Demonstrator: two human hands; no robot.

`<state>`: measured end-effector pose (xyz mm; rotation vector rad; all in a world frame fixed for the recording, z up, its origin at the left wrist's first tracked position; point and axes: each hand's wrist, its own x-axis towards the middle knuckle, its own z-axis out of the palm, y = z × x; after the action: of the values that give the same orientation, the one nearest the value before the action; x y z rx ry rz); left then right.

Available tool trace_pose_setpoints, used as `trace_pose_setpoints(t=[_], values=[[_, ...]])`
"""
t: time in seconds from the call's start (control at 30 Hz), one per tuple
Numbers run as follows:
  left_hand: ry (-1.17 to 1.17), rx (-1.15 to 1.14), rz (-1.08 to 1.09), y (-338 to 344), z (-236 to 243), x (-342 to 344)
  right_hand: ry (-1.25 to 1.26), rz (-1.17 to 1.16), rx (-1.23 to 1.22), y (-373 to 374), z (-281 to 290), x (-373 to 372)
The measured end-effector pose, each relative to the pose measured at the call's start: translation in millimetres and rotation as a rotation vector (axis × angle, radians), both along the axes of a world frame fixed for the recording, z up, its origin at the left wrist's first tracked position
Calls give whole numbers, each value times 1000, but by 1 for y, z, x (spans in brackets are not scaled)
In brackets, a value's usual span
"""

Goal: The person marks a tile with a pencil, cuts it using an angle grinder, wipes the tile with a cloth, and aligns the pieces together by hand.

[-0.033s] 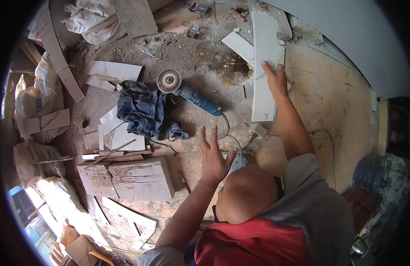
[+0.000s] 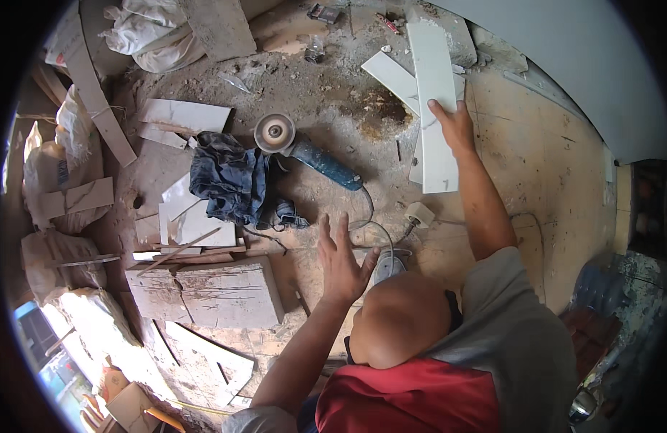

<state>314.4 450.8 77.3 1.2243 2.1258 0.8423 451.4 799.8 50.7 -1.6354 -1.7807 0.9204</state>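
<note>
My right hand (image 2: 457, 130) grips the right edge of a long white tile strip (image 2: 439, 164), thumb on its upper face and fingers at the edge, partly hidden. The strip lies across other pale tile pieces (image 2: 391, 78). My left hand (image 2: 343, 268) is empty, held up with its fingers spread, below a blue angle grinder (image 2: 325, 166). The grinder lies on the floor with its round disc (image 2: 275, 132) at the upper left and its cable trailing toward me. Beside it is a crumpled dark blue cloth (image 2: 229, 177).
A thick scored block (image 2: 207, 296) stands at the left, with broken tiles (image 2: 203, 224) and thin sticks behind it. White sacks (image 2: 156, 36) and bulging bags (image 2: 81, 166) line the far left. A pale plug connector (image 2: 420, 213) sits near my right arm. Rubble and dust cover the far floor.
The near end of the tile strip has swung to the right, with my right hand shifting slightly right. More of a piece beneath shows at its left edge. My left hand has barely moved.
</note>
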Motion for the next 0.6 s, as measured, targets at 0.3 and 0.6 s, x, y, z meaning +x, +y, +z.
trace_pose_setpoints(t=[0.3, 0.6], values=[[-10, -254, 26, -64, -17, -35, -537, 260, 18, 99, -74, 16], [-25, -205, 43, -62, -16, -42, -630, 301, 1, 109, -96, 9]])
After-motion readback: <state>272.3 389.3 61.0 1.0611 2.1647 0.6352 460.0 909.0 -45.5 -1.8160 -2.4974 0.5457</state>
